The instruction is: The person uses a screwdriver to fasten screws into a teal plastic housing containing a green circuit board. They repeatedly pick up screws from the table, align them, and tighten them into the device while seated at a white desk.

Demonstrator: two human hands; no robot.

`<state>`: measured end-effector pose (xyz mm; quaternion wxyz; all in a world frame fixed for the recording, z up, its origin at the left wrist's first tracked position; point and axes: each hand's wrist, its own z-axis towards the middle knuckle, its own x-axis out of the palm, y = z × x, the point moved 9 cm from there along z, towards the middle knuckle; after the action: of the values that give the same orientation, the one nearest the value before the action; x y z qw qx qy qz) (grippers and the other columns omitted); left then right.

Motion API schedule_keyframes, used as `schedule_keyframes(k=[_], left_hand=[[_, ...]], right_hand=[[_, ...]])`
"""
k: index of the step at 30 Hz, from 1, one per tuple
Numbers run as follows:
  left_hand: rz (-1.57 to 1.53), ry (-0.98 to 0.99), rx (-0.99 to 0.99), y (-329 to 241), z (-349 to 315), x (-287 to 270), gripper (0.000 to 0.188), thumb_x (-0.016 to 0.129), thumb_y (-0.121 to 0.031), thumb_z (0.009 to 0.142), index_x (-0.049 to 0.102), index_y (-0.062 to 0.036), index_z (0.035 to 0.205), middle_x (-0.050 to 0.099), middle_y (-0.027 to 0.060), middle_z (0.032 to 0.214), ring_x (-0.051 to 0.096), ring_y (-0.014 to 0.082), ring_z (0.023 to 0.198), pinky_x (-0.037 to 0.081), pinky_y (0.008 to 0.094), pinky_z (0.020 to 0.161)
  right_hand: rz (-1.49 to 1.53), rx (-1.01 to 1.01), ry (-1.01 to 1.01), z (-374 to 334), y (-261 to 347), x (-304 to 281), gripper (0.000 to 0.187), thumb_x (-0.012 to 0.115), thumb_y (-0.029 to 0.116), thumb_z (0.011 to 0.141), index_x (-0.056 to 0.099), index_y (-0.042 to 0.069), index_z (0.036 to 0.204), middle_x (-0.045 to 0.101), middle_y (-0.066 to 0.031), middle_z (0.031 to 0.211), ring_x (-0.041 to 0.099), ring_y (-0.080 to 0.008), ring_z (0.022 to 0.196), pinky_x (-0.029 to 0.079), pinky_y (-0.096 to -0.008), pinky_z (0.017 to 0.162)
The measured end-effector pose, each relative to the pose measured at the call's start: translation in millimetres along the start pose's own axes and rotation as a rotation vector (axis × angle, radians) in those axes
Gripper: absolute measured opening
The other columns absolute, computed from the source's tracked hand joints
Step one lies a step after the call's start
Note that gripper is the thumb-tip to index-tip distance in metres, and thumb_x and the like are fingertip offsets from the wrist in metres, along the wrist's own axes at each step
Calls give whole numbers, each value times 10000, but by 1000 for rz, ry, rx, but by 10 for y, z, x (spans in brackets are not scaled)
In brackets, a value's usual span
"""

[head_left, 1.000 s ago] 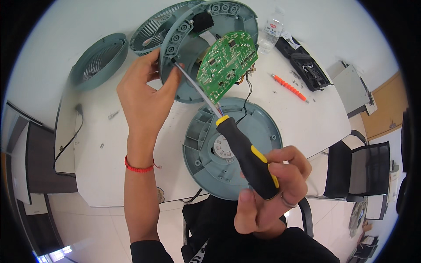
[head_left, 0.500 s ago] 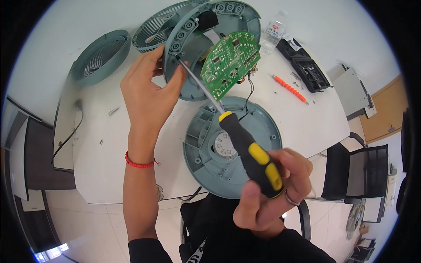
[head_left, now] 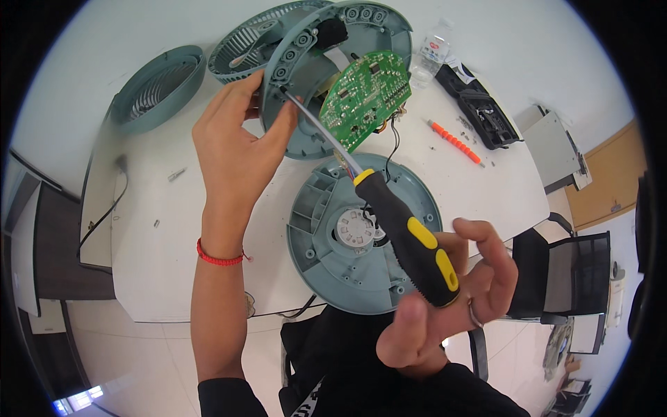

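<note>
My left hand [head_left: 240, 149] grips the rim of an upright grey-green plastic housing [head_left: 295, 139], its thumb beside the screwdriver shaft. A screwdriver [head_left: 399, 222] with a black and yellow handle slants across the middle, its tip at a hole near the rim. Behind the handle's end is my right hand [head_left: 458, 299], fingers loosened and spread, the handle's end resting against the palm. A green circuit board [head_left: 368, 94] stands tilted by the housing, partly behind the shaft, with wires below it. Beneath lies a round grey-green base [head_left: 323, 267] with a pale disc in its centre.
A round grille cover [head_left: 160, 90] stands at the left, and another grille part [head_left: 240, 45] behind the housing. On the right are a water bottle [head_left: 431, 52], a black tool case [head_left: 479, 108], an orange flexible shaft [head_left: 455, 144] and small screws. Chairs stand beyond the table [head_left: 160, 264].
My right hand has loosened, its fingers and thumb spreading away from the handle. The handle has shifted slightly right. My left hand keeps its hold on the housing.
</note>
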<state>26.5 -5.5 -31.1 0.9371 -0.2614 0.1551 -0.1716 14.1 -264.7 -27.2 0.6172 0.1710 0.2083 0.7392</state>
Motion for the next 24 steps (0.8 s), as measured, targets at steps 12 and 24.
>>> schedule_keyframes(k=[12,24], left_hand=[[41,34,1,-35,-2,0,344,780,-23,809,702,31,1140,713,63,904,688,129,774,567,271,762],[29,16,-1,1,-6,-13,358,805,-72,813,709,16,1146,707,63,888,687,135,786,562,278,772]], right_hand=[[-257,60,212,7,17,-24,785,648,121,867,158,-25,1462,443,-323,1260,587,-210,746,503,-288,679],[-295,189,248,-5,-46,-21,740,673,152,860,211,-34,1408,436,-252,1265,547,-214,841,468,-306,732]])
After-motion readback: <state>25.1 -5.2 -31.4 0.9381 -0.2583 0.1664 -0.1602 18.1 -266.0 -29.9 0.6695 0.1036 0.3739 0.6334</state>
